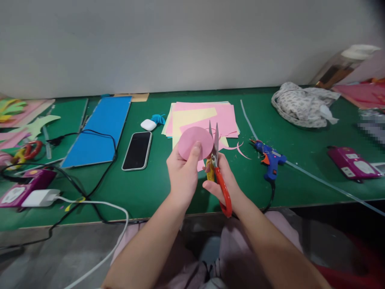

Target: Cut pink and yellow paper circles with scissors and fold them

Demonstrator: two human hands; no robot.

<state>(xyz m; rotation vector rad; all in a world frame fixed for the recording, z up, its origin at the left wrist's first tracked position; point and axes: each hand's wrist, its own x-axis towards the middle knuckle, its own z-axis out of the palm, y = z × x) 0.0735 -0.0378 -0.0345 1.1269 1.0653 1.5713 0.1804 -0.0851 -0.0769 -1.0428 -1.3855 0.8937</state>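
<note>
My left hand (183, 172) pinches a round pink paper disc (195, 141), thumb on its lower edge, above the front of the green table (144, 188). Gripping red-handled scissors (219, 168), my right hand (224, 176) holds them upright with the blades parted at the disc's right edge. A stack of pink and yellow paper sheets (222, 114) lies just behind both hands, with thin curved pink offcuts (239, 147) beside it.
A blue glue gun (270, 158) and a long glue stick (319, 178) lie to the right. A black phone (137, 151), white earbud case (148, 125), blue sheet (99, 130), cables and a white charger (39, 197) sit left. A patterned cloth (300, 104) lies far right.
</note>
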